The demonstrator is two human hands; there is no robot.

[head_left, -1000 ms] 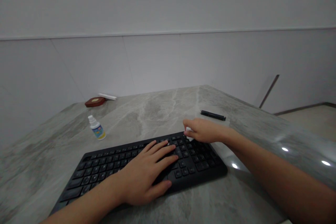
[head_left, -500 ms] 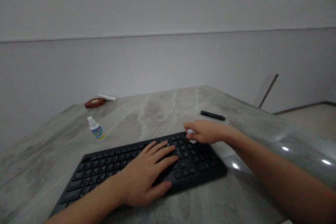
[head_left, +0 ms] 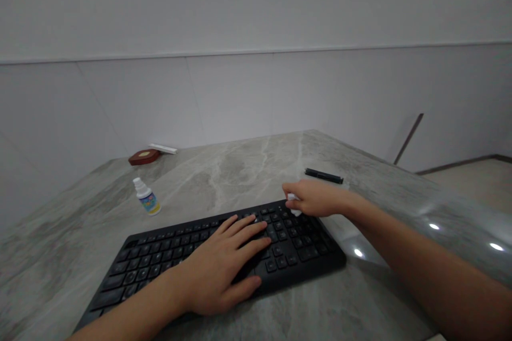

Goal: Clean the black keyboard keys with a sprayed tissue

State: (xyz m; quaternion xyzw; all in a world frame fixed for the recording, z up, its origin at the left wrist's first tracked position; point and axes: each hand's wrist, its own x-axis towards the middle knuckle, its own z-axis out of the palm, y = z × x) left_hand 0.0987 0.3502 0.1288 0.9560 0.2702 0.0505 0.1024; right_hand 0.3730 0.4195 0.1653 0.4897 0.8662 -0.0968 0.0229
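A black keyboard [head_left: 160,256] lies at a slant on the marbled grey table. Across its middle rests my left hand [head_left: 224,266], palm down with fingers spread over the keys. My right hand [head_left: 312,197] is closed on a small white wad [head_left: 295,206] that looks like tissue or cloth. It holds the wad against the keyboard's far right corner, at the top of the number pad. Most of the wad is hidden inside the fingers.
A small white bottle [head_left: 147,198] with a blue and yellow label stands behind the keyboard's left side. A black pen-like stick [head_left: 324,176] lies beyond my right hand. At the back left are a dark red box [head_left: 144,157] and a white strip [head_left: 163,148].
My right hand has shifted slightly to the right and away from me, along the keyboard's far edge, with the white wad. My left hand and the keyboard stay put.
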